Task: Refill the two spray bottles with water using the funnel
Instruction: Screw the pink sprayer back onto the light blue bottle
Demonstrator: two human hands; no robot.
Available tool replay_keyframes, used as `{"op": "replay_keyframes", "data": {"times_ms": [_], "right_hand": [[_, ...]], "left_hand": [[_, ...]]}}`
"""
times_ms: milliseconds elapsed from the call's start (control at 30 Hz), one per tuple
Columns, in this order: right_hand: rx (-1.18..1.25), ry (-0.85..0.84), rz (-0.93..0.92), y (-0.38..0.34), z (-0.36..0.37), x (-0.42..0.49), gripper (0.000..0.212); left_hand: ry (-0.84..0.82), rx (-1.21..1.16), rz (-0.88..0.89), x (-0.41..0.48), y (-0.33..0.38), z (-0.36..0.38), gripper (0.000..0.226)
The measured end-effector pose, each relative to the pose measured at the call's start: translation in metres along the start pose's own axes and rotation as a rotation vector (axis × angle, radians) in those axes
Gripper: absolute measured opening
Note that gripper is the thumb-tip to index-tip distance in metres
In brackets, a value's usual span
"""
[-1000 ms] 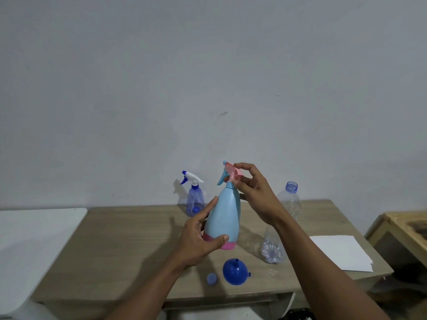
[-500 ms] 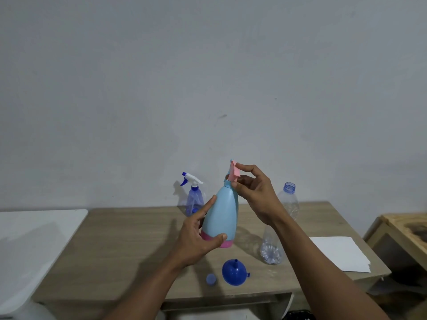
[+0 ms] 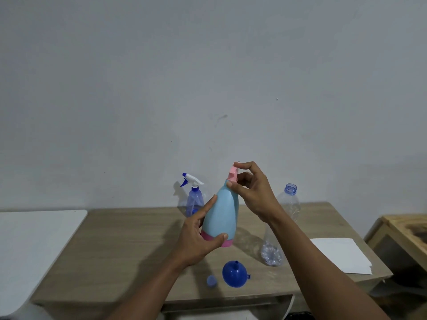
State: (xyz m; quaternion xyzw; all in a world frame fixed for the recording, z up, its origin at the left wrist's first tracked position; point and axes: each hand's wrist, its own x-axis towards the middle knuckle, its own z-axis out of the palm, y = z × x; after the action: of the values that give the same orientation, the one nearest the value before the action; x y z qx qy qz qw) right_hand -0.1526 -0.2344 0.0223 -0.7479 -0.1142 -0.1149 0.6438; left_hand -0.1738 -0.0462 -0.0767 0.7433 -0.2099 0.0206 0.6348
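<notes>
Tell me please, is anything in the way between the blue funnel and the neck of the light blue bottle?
Yes. The pink spray head sits on the neck of the light blue bottle, pinched by the right hand. The funnel lies on the table.

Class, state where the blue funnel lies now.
Head view: the blue funnel lies spout-up near the table's front edge, just right of the small blue cap and left of the clear bottle.

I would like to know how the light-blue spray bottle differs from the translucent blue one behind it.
The opaque light-blue spray bottle is gripped by the left hand, its pink head pinched by the right hand; the translucent blue spray bottle stands untouched on the wooden table, with a white-and-blue head. Both have their heads on.
</notes>
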Motion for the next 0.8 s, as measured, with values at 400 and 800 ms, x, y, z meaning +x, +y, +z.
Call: {"op": "replay_keyframes", "data": {"times_ms": [400, 800], "right_hand": [[-0.050, -0.011, -0.013, 0.006, 0.002, 0.012, 0.037], [-0.010, 0.078, -0.004, 0.012, 0.018, 0.023, 0.030]], "left_hand": [[0.018, 0.030, -0.007, 0.010, -0.010, -0.004, 0.095], [0.128, 0.175, 0.069, 0.013, -0.017, 0.001, 0.095]]}}
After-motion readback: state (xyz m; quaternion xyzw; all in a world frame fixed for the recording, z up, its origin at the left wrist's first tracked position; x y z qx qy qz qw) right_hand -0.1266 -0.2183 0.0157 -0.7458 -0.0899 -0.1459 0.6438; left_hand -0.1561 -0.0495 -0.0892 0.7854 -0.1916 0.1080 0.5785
